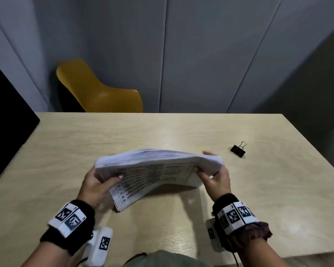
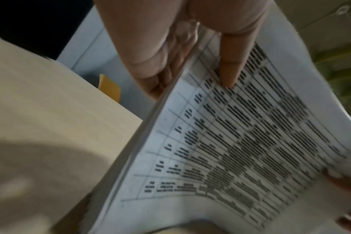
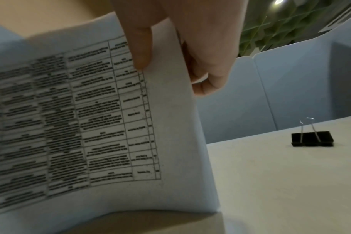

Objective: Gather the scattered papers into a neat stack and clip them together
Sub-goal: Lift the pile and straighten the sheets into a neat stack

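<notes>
A stack of printed papers (image 1: pixel 158 170) with table text stands on its long edge on the wooden table (image 1: pixel 162 132), bowed in the middle. My left hand (image 1: pixel 96 182) grips its left end, thumb on the front sheet. My right hand (image 1: pixel 214 176) grips the right end, thumb in front and fingers behind. The left wrist view shows the stack of papers (image 2: pixel 240 142) with my left hand (image 2: pixel 190 55) pinching its edge. In the right wrist view my right hand (image 3: pixel 170 52) pinches the stack of papers (image 3: pixel 110 126). A black binder clip (image 1: pixel 238 149) lies on the table right of the stack, also seen as the binder clip (image 3: pixel 312 139).
A yellow chair (image 1: pixel 98 89) stands behind the table's far edge at the left. Grey wall panels (image 1: pixel 201 54) rise behind the table. A dark object (image 1: pixel 6 116) borders the table's left side.
</notes>
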The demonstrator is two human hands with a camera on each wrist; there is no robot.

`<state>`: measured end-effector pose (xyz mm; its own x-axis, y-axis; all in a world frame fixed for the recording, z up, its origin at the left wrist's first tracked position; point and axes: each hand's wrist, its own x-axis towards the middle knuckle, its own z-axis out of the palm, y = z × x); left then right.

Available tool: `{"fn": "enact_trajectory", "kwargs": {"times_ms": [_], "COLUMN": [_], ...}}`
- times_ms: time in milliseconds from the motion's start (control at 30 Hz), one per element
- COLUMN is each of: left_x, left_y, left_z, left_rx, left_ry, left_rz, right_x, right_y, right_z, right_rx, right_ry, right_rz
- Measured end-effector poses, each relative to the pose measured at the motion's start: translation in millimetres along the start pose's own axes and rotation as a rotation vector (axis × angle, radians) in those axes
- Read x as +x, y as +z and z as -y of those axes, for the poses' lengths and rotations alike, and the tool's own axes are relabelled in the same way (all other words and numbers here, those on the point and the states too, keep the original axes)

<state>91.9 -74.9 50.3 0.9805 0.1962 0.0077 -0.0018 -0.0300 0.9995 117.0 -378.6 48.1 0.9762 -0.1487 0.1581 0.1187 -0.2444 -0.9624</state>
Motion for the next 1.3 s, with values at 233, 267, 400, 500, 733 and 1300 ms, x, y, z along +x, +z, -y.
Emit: {"fn": "enact_trajectory", "kwargs": {"times_ms": [233, 267, 400, 500, 733, 1300], "left_x": [0, 0, -7, -13, -16, -22], "left_y": [26, 25, 8, 6, 22, 11], "left_z": [-25, -28, -13, -3, -19, -29], "left_rx": [0.028, 0.044, 0.024, 0.0, 0.017, 0.272], "left_ry": [0.079, 0.105, 0.013, -0.121, -0.073, 0.386], "left_rz": [-0.161, -0.155, -0.105, -0.077, -0.095, -0.28], "right_x": [4, 1, -12, -17, -16, -20], "right_y": [20, 20, 15, 18, 19, 15], "right_z": [18, 19, 5, -2, 3, 23], "right_rx": [0.126, 0.181, 0.21, 0.091, 0.133, -0.147], "right_ry": [-0.046, -0.051, 0.043, 0.135, 0.095, -0.365], "right_rz": [-0.06, -0.077, 0.043, 0.141, 0.012, -0.21]}}
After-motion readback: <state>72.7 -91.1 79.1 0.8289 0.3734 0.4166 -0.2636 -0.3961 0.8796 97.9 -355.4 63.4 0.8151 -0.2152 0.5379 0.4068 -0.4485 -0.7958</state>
